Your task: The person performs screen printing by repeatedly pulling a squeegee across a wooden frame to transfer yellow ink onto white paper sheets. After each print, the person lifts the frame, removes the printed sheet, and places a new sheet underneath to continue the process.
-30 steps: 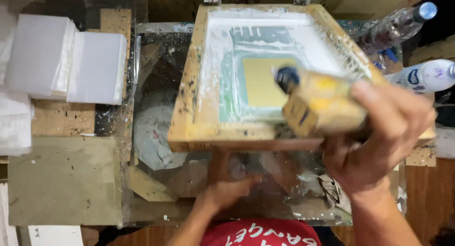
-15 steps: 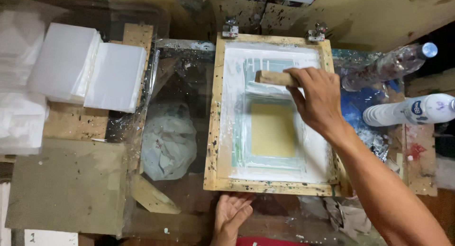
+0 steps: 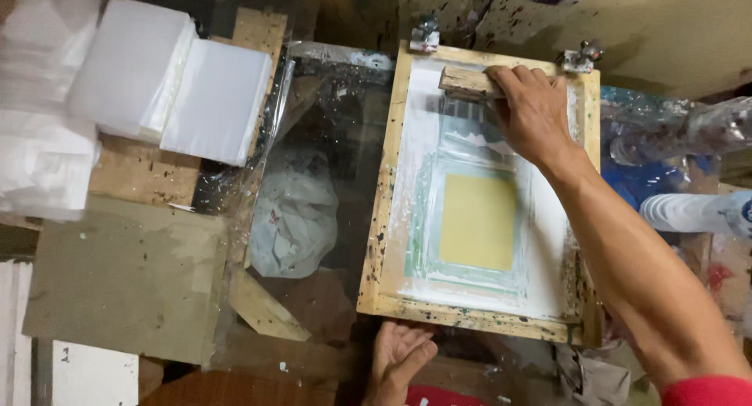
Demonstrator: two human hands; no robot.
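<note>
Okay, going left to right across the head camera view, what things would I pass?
Stack of white sheets → crumpled white plastic bag → wooden screen frame → yellow stencil patch → right hand on the wooden squeegee → white bottle.

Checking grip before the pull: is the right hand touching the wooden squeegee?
Touching: the head view shows the right hand wrapped over the wooden squeegee.

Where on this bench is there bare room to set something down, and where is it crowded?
Free: the grey board at near left, between the white sheet stacks and the wooden screen frame. Crowded: the frame itself, where the right hand holds the squeegee, and the far right with bottles. The left hand rests below the frame.
</note>
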